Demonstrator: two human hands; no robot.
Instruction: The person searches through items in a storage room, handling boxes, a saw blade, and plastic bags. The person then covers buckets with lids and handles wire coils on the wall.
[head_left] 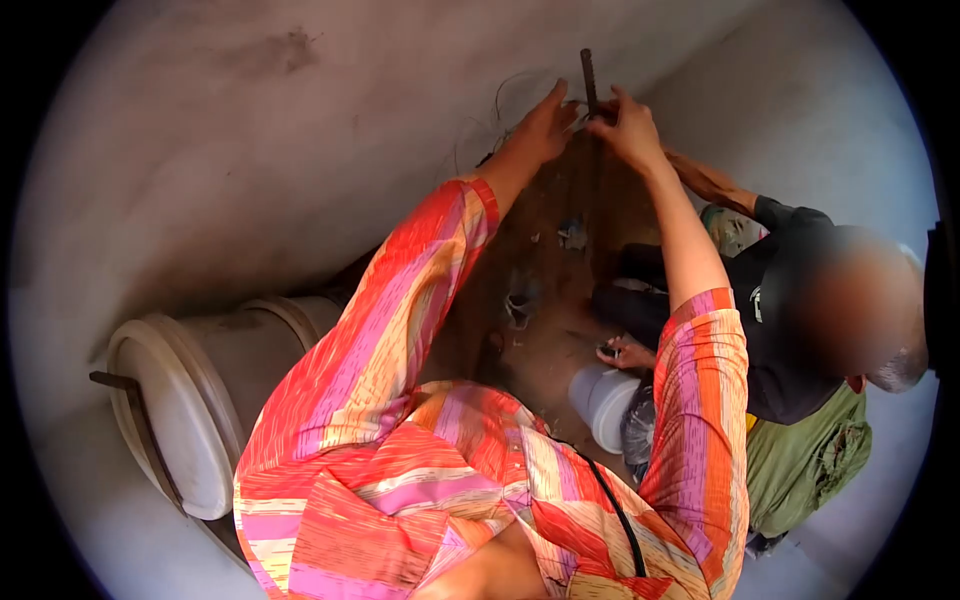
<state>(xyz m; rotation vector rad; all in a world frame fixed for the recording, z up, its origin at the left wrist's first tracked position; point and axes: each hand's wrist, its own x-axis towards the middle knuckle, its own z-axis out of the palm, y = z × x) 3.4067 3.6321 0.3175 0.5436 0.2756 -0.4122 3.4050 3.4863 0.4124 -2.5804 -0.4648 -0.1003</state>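
Note:
A ribbed metal rod (588, 75) stands almost upright at the top middle, near the corner of the walls. My right hand (630, 132) closes on the rod with thumb and fingers from the right side. On the rod's other side is my left hand (545, 128), fingers stretched toward it and apart. Thin wire (499, 100) curls against the wall beside my left hand. Whether any wire lies between my fingers is too small to tell.
A co-worker in a dark shirt (785, 320) crouches at the right, one arm (712, 183) reaching behind my right forearm. A white bucket (603, 405) stands below. A large pale barrel (190, 400) lies at left. Green cloth (810, 465) is at lower right.

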